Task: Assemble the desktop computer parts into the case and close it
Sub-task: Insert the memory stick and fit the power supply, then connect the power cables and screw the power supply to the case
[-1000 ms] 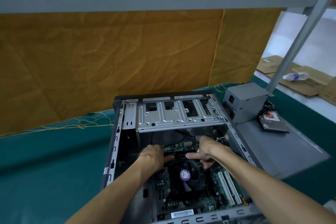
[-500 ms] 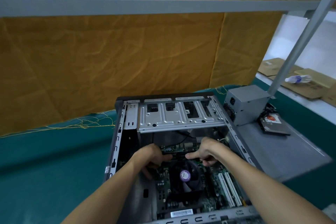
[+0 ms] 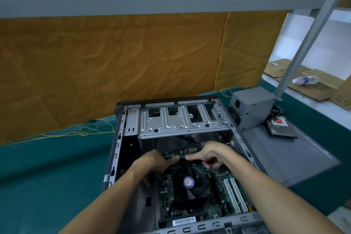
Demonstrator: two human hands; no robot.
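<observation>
Left hand (image 3: 155,161) and right hand (image 3: 207,156): fingers of both pinched on a green RAM stick (image 3: 180,153), held between them above the fan (image 3: 189,183), inside the open case (image 3: 131,125). Right of the fingers, on the desk (image 3: 47,176): panel (image 3: 288,159), power supply (image 3: 252,109), drive (image 3: 283,129).

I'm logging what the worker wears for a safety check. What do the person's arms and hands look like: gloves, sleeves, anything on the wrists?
Both forearms are bare as far as the frame shows, with no sleeves in view. The left hand and the right hand wear no gloves. No watch, strap or bracelet shows on either wrist; the picture is too blurred to rule out a ring.
</observation>
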